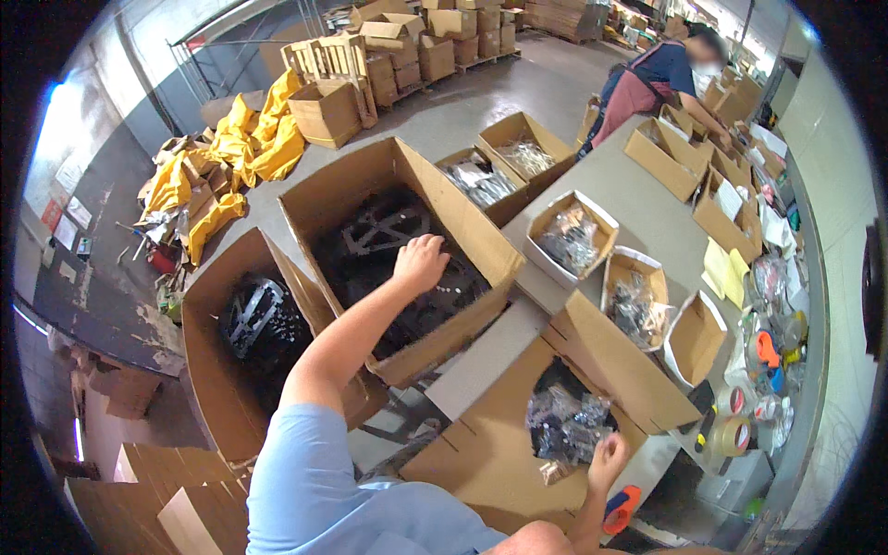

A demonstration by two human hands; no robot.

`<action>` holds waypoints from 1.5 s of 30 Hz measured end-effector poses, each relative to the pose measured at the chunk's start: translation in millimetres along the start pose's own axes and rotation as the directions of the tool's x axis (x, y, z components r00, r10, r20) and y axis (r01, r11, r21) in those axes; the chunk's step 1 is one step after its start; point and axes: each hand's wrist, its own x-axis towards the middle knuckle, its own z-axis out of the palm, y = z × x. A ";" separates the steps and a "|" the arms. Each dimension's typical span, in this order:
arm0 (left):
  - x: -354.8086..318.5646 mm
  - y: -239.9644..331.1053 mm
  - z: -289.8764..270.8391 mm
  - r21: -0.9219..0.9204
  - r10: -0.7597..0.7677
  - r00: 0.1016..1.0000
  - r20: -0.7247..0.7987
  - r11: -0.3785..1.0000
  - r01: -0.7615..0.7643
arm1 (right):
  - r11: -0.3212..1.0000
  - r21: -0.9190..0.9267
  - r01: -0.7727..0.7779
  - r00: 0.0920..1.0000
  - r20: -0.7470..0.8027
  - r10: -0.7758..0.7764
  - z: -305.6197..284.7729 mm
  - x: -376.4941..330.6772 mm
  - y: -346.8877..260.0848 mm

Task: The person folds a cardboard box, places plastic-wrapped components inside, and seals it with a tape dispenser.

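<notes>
My left hand [422, 263] reaches over a deep cardboard box [356, 172], fingers slightly bent and apart, nothing visible in them. Beneath it lie black frame-like parts [388, 228]; whether the fingertips touch them I cannot tell. At the lower right, my right hand [607, 461] is closed in a pinch at the edge of a pile of clear plastic bags [566, 427] with dark small parts inside. That pile rests on an open carton [490, 462] with its flaps spread.
Another box [217, 319] with black parts stands left. Small open boxes of bagged pieces [573, 236] line the table [592, 185] on the right, near tape rolls [733, 435] and an orange-handled tool [622, 509]. Farther back, a person [638, 88] leans over boxes.
</notes>
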 end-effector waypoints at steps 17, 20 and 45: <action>86.1 -163.7 57.4 0.186 0.036 0.923 0.383 0.976 -0.115 | 0.917 -0.336 -0.216 0.976 -0.099 0.194 14.5 -130.0 -24.8; 94.0 -191.3 22.5 0.052 0.121 0.971 0.208 0.990 -0.134 | 0.893 -0.391 -0.222 0.975 -0.087 0.205 42.0 -103.1 -78.2; -170.6 151.0 -29.2 -0.581 0.586 0.216 0.781 0.809 -0.090 | 0.731 0.375 -0.570 0.815 0.370 0.445 -7.5 -152.7 -82.8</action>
